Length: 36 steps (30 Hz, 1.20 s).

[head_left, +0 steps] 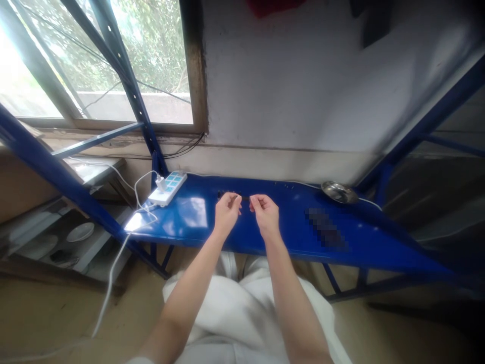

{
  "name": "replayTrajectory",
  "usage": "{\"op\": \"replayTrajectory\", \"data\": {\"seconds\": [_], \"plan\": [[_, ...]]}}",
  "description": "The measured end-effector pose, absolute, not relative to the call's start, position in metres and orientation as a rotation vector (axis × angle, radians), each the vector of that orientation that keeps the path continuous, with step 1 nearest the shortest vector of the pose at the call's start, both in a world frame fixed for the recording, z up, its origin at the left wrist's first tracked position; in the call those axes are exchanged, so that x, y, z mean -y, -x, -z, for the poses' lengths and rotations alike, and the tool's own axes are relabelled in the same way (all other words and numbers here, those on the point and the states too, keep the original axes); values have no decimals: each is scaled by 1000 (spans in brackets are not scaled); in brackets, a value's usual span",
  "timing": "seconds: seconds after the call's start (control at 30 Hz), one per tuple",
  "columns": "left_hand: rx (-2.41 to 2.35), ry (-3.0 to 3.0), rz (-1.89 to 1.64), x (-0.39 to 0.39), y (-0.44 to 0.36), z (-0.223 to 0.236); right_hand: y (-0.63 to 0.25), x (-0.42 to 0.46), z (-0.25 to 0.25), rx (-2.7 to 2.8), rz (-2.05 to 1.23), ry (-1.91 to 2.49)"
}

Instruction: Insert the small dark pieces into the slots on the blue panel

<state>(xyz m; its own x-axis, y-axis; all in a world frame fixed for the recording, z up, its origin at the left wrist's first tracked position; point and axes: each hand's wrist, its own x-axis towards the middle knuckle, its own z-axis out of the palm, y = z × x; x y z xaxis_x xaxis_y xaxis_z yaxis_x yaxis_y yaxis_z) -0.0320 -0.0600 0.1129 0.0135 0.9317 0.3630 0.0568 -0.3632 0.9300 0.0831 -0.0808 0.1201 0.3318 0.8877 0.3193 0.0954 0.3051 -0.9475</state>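
Above the blue table [235,237], my left hand [227,211] and my right hand [265,212] face each other a short gap apart. The fingers of both are pinched on a small, thin dark piece [245,198] that spans the gap between the fingertips. It is too small for me to tell its kind. Just behind my left hand, some small dark bits [224,193] are partly hidden by the fingers. A few tiny pieces [288,186] lie farther back on the table, to the right of my hands.
A white power strip [168,189] with a plug in it sits at the table's left end, its cord [109,288] hanging down. A shiny metal bowl [339,192] and a blurred-out dark object [326,228] are on the right. Blue posts [132,76] frame the table.
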Motion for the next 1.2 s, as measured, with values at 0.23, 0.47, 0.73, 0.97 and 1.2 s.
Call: {"op": "replayTrajectory", "data": {"seconds": [0.23,0.47,0.73,0.97,1.2], "plan": [[-1061,-1514,-1353,55,34,-109,-90,79,-114,1161,-679,1186],[-1037,-1285,-1273,51,29,-115,-90,83,-117,1210,-625,1222],[-1006,-1204,-1325,42,40,-109,-101,83,-114,1158,-628,1226],[-1049,-1344,-1103,42,42,-107,-102,76,-106,1040,-663,1221],[-1043,-1374,-1090,43,35,-100,-92,74,-100,1228,-823,1262]]}}
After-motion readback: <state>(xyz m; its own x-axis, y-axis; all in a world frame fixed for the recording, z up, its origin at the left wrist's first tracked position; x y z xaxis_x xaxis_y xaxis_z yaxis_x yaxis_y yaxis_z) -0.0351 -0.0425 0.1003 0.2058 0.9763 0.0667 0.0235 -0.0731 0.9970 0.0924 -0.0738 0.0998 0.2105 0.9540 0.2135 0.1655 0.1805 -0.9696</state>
